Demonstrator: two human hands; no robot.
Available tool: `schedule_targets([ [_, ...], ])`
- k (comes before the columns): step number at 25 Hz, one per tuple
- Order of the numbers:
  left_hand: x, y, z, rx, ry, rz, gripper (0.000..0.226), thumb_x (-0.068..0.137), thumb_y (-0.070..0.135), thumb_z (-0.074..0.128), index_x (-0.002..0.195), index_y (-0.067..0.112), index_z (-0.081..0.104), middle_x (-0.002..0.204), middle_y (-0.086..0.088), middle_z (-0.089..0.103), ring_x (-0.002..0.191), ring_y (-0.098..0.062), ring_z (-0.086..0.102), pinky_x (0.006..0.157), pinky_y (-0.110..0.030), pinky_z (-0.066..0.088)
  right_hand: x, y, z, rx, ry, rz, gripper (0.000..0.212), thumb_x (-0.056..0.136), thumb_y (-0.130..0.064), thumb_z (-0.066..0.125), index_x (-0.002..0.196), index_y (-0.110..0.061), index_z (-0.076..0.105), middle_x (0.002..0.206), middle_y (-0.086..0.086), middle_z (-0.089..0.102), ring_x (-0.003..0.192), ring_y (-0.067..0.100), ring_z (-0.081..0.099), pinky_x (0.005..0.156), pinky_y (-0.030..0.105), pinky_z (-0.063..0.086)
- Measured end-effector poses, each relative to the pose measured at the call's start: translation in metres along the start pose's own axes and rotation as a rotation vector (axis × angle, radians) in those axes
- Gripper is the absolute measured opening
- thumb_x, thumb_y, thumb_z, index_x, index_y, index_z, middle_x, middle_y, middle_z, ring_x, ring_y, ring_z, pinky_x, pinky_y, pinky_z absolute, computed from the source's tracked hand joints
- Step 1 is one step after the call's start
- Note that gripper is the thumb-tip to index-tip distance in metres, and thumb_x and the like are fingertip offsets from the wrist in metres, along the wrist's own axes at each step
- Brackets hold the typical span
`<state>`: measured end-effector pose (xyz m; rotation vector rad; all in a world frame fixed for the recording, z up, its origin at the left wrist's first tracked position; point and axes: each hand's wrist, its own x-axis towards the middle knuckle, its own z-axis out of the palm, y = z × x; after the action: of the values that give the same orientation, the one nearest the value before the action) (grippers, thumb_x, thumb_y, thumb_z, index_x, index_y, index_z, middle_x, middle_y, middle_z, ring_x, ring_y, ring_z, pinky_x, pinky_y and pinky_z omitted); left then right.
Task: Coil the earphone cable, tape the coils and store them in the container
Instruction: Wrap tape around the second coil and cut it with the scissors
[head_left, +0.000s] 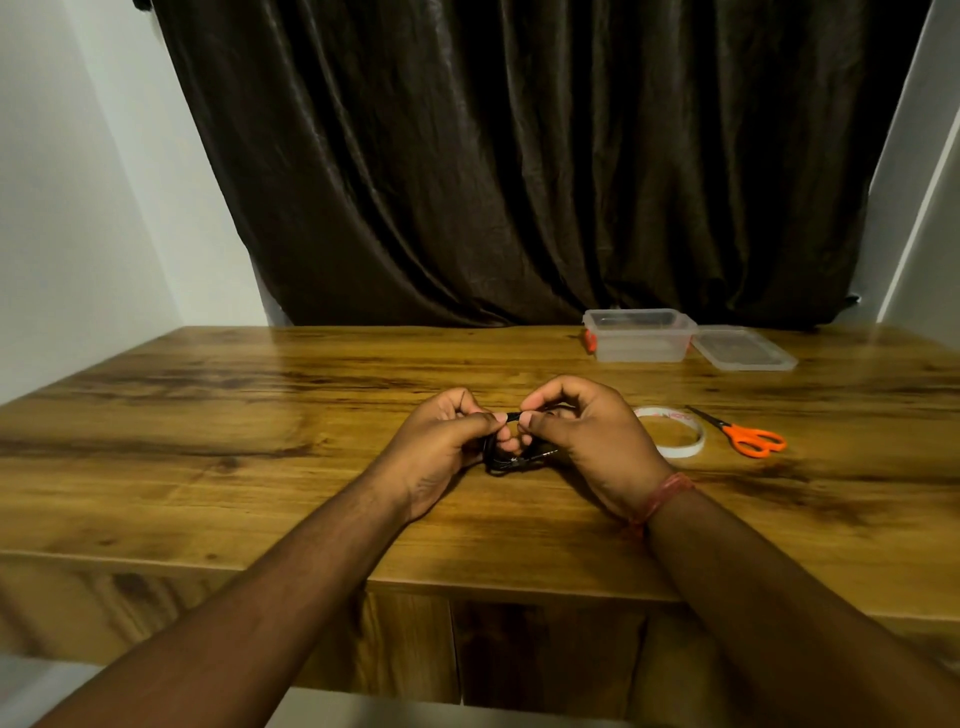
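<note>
Both hands meet over the middle of the desk (208, 395), just above its surface. The left hand (441, 447) has its fingers curled round a small bundle of black earphone cable (501, 460), thumb pressed on top. The right hand (582, 436) pinches the upper strand of the same bundle between thumb and forefinger, its other fingers curled in behind. From the hands, a roll of clear tape (675, 436) lies flat at about three o'clock, just beside the right hand, with orange-handled scissors (748, 434) beyond it the same way. The clear plastic container (641, 338) stands open at about one o'clock near the desk's far edge, its lid (743, 351) lying flat just to its right.

I would judge the cable light, thin and limp, yet springy enough to unwind if let go. The loops want pinching where they cross, all strands caught together, while the other hand deals with the tape. The plug end seems to poke out at the bottom right of the bundle, and that stiff bit makes a poor place to grip.

Much of the coil sits hidden inside the fingers, so I cannot tell how many loops there are, where the earbuds lie, or whether any tape is on yet. The tape's loose end is too faint to find.
</note>
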<state>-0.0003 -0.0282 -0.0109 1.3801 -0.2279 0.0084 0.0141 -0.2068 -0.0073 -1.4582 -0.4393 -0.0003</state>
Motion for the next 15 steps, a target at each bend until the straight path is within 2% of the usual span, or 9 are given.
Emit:
schedule_targets([
  [4, 0.001, 0.000, 0.000, -0.001, 0.009, 0.004, 0.023, 0.091, -0.004, 0.059, 0.076, 0.012, 0.055, 0.077, -0.015, 0.072, 0.069, -0.021, 0.072, 0.064, -0.028, 0.057, 0.001, 0.003, -0.001, -0.055, 0.012, 0.016, 0.011, 0.085, 0.003, 0.069, 0.091, -0.006, 0.067, 0.085, 0.024, 0.069, 0.077, 0.031, 0.067, 0.086, 0.054, 0.055],
  [7, 0.001, -0.001, 0.001, -0.025, 0.010, 0.006, 0.016, 0.088, -0.003, 0.064, 0.080, 0.009, 0.056, 0.080, -0.018, 0.073, 0.069, -0.021, 0.072, 0.063, -0.026, 0.057, 0.003, 0.007, -0.002, -0.108, 0.024, -0.003, 0.013, 0.085, 0.001, 0.069, 0.089, -0.012, 0.067, 0.091, 0.034, 0.067, 0.082, 0.042, 0.067, 0.088, 0.061, 0.051],
  [10, 0.002, -0.002, 0.002, -0.014, 0.004, 0.011, 0.014, 0.088, -0.001, 0.065, 0.082, 0.008, 0.055, 0.080, -0.018, 0.073, 0.068, -0.020, 0.071, 0.063, -0.026, 0.057, 0.005, 0.010, -0.002, -0.150, 0.032, -0.023, 0.013, 0.085, -0.003, 0.068, 0.086, -0.016, 0.068, 0.089, 0.034, 0.067, 0.089, 0.054, 0.064, 0.087, 0.065, 0.051],
  [15, 0.003, -0.005, 0.003, 0.029, -0.021, 0.008, 0.013, 0.092, -0.003, 0.061, 0.087, 0.006, 0.053, 0.078, -0.014, 0.073, 0.065, -0.015, 0.069, 0.062, -0.026, 0.056, 0.005, 0.011, -0.003, -0.151, 0.059, -0.036, 0.012, 0.086, 0.001, 0.066, 0.085, -0.012, 0.067, 0.087, 0.025, 0.070, 0.083, 0.040, 0.069, 0.086, 0.062, 0.053],
])
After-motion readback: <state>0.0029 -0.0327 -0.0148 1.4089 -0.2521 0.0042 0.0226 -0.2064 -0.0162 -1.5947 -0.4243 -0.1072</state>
